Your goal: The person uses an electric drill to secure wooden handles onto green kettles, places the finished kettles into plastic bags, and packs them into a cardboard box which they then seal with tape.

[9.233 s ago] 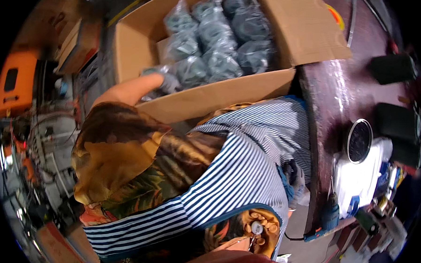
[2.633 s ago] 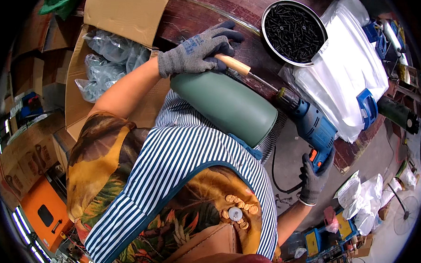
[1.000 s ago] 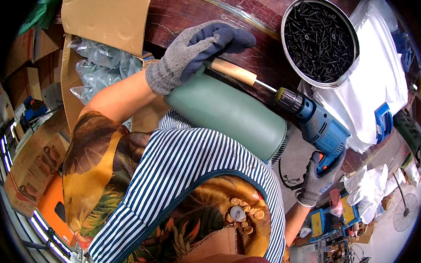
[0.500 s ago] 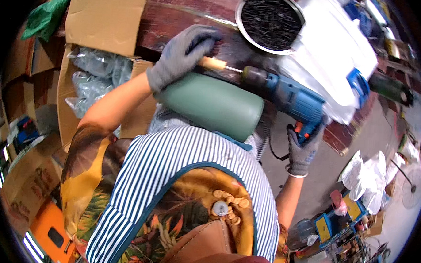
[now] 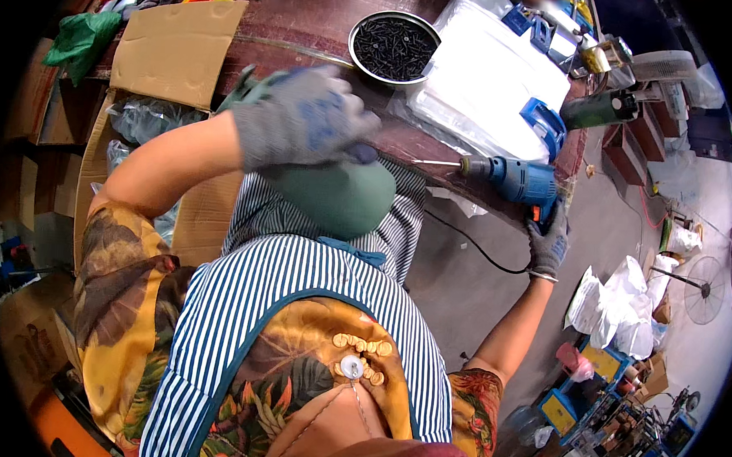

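Note:
My gloved left hand is curled over a smooth dark-green cylinder, which lies tilted across my lap at the table edge. Its fingers are partly blurred, and the hand hides the cylinder's middle. At the right, my gloved right hand is closed around the rear grip of a blue corded power drill. The drill's long thin bit points left toward my left hand, apart from the cylinder. Beyond the drill, a round metal bowl holds many black screws.
White plastic sheeting covers part of the dark red table, with a blue-handled tool on it. An open cardboard box with clear plastic bags stands left. A black cord hangs below the drill. A fan stands far right.
My left hand has turned over, and the cylinder has tilted with it. The wooden piece at the bit has gone out of sight. The drill has moved away from my left hand.

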Available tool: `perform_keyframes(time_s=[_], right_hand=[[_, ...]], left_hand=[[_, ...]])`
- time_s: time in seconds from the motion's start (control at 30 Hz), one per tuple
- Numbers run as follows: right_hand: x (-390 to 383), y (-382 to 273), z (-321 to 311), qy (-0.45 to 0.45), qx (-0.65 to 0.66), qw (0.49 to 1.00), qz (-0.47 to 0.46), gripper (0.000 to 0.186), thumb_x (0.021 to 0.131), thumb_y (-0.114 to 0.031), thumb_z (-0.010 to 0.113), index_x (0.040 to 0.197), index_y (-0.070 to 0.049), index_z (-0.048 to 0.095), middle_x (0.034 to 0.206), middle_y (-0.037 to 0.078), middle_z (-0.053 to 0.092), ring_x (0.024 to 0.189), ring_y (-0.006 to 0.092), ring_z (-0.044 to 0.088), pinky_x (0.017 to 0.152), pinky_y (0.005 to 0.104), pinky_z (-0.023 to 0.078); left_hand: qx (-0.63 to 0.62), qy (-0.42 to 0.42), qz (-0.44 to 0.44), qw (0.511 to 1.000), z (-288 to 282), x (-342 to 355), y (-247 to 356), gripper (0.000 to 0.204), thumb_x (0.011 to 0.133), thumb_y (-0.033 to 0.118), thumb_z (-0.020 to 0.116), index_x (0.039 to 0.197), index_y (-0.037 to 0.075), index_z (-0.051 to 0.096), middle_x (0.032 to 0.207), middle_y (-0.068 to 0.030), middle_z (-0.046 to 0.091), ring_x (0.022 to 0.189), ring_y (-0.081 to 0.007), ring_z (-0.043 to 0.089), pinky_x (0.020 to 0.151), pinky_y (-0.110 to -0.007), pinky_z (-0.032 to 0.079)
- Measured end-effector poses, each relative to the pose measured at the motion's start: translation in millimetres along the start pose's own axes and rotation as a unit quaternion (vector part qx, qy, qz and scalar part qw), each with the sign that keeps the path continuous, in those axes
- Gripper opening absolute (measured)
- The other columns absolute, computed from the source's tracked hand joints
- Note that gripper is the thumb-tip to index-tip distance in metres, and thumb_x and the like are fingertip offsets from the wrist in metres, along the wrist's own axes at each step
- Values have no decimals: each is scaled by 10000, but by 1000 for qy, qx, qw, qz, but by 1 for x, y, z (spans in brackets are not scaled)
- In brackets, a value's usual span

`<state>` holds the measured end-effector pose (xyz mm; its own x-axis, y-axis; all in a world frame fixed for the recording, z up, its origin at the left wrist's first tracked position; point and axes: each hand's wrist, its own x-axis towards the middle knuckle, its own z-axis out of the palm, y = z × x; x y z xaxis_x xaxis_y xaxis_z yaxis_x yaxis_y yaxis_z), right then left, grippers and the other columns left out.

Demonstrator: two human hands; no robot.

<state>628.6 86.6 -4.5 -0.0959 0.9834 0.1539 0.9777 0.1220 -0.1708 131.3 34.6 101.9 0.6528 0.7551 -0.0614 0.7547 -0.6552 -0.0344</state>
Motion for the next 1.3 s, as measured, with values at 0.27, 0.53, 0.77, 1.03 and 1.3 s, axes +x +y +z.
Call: perform_keyframes(time_s=[0.27,0.53,0.77,1.03,1.3], right_hand=[[127,-177,-42,108,182,961,-176,416,790,-389,815,976,-41,681,981,150,690,907,314,660,829,410,513],[191,-110,16,-167,447,879,12,306,942,-268,680,1072,6,718,937,124,740,801,208,679,741,293,521],[195,-144,0,-222,720,657,39,221,953,-42,609,1142,54,670,989,98,708,875,172,667,787,267,533],[191,-156,-11,-178,903,391,33,275,1040,-288,509,961,-67,653,915,85,697,865,243,662,802,431,537],[79,-225,-53,-452,679,555,-164,558,759,-132,817,1225,58,577,1027,108,665,935,205,635,836,336,506]], left_hand=[[-9,-186,189,964,55,77,67,270,829,332,706,993,119,679,993,-123,667,957,-302,654,900,-460,494],[-207,241,179,931,-83,43,-23,524,765,346,789,1204,101,641,1214,-81,636,1189,-304,574,1030,-494,446],[-387,128,-63,911,-46,186,-73,540,904,460,688,1224,28,630,1062,-111,703,1039,-217,655,944,-347,501],[-85,214,-324,918,21,224,-106,618,748,359,732,1304,160,550,1439,-126,459,1315,-378,433,1053,-507,382],[-31,452,-16,892,30,31,-133,530,829,12,658,1346,72,560,1210,-170,649,1071,-356,651,901,-416,542]])
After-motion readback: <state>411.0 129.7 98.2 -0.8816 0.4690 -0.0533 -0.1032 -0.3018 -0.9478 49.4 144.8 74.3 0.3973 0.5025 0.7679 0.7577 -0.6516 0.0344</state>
